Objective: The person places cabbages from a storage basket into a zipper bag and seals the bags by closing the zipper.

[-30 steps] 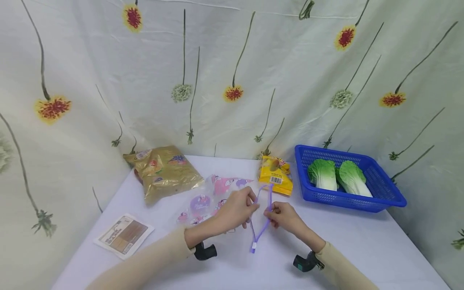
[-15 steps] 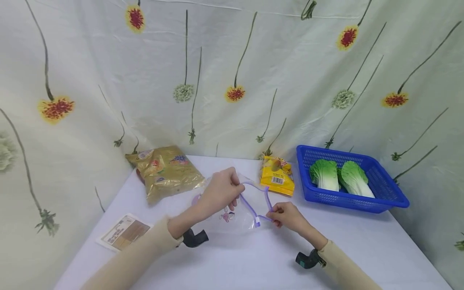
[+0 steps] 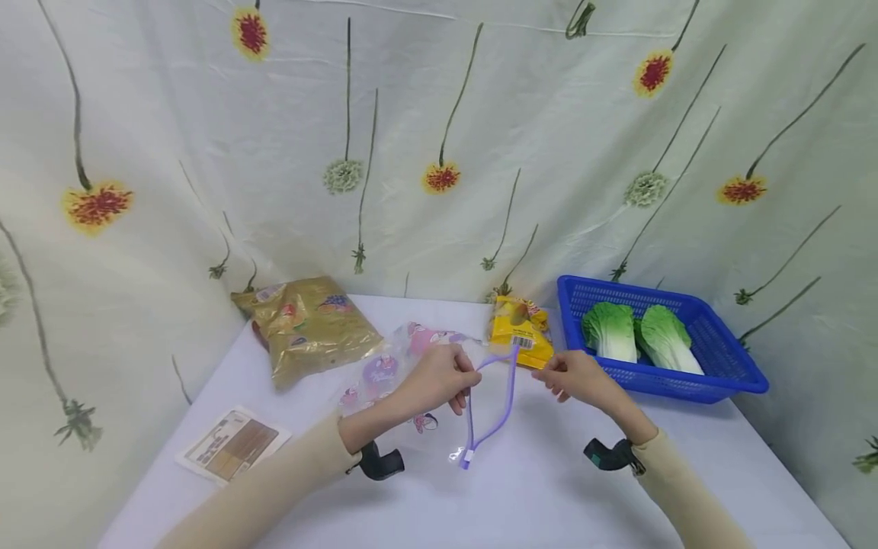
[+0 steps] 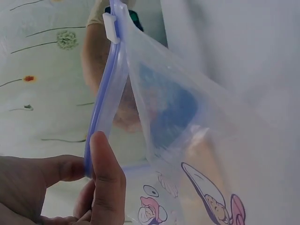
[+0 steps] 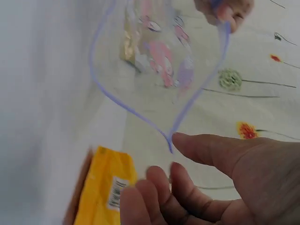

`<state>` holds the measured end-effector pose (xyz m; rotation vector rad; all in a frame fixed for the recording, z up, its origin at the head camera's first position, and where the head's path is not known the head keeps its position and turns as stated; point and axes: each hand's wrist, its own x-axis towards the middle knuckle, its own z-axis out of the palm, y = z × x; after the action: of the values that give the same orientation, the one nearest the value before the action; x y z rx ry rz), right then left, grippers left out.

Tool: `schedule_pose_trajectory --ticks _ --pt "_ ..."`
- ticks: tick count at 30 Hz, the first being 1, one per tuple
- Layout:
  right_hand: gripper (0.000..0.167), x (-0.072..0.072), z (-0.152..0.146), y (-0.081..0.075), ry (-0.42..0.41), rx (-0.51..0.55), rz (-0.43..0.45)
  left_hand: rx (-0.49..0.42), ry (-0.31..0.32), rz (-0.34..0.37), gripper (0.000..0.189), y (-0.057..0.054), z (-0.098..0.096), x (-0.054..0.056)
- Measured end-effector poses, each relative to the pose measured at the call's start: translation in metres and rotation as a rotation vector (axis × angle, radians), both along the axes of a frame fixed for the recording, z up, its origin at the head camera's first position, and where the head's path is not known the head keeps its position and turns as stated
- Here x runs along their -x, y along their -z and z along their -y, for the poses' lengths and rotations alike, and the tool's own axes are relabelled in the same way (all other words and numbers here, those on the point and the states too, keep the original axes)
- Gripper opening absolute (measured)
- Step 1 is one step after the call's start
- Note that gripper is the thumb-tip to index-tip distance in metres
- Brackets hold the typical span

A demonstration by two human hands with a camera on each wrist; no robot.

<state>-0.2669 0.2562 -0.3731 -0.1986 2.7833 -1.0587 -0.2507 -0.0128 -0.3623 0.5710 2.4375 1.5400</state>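
Note:
A clear zip bag (image 3: 380,372) with pink and purple cartoon prints has its mouth spread apart above the white table. My left hand (image 3: 435,381) pinches one side of its purple zip edge between thumb and fingers. In the left wrist view a white slider (image 4: 111,28) sits at one end of the zip strip (image 4: 105,84). My right hand (image 3: 583,381) hovers just right of the bag's mouth, holding nothing. Its thumb and fingers stand apart in the right wrist view, close to the far corner of the zip. Behind that hand lies a yellow snack packet (image 3: 517,328).
A blue basket (image 3: 658,383) holding two small cabbages (image 3: 613,333) stands at the back right. At the back left lies a plump gold bag (image 3: 318,328). A flat brown-and-white packet (image 3: 236,444) rests at the left, near the left forearm. A flowered curtain (image 3: 425,114) hangs behind the table.
The right hand has let go of the zip edge and moved right and up. The left hand, still pinching the bag, went left, then came back partly; the mouth now gapes with the slider end lower.

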Motion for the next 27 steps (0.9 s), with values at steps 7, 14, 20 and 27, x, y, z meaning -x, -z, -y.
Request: schedule_pose_trajectory --ticks 7,14,20,27 --pt "0.039 0.024 -0.049 -0.037 0.179 -0.14 -0.132 0.007 0.016 0.031 0.01 0.001 -0.002 -0.003" --pt "0.049 0.051 -0.088 -0.046 0.248 -0.197 -0.044 -0.003 0.032 0.051 0.009 0.005 -0.004 -0.005" --pt "0.096 0.066 -0.109 -0.04 0.285 -0.217 0.176 -0.003 0.035 0.065 0.01 0.009 -0.004 -0.005" --pt "0.098 0.084 -0.129 -0.026 0.276 -0.276 0.312 -0.003 0.034 0.086 0.01 0.011 -0.003 -0.008"
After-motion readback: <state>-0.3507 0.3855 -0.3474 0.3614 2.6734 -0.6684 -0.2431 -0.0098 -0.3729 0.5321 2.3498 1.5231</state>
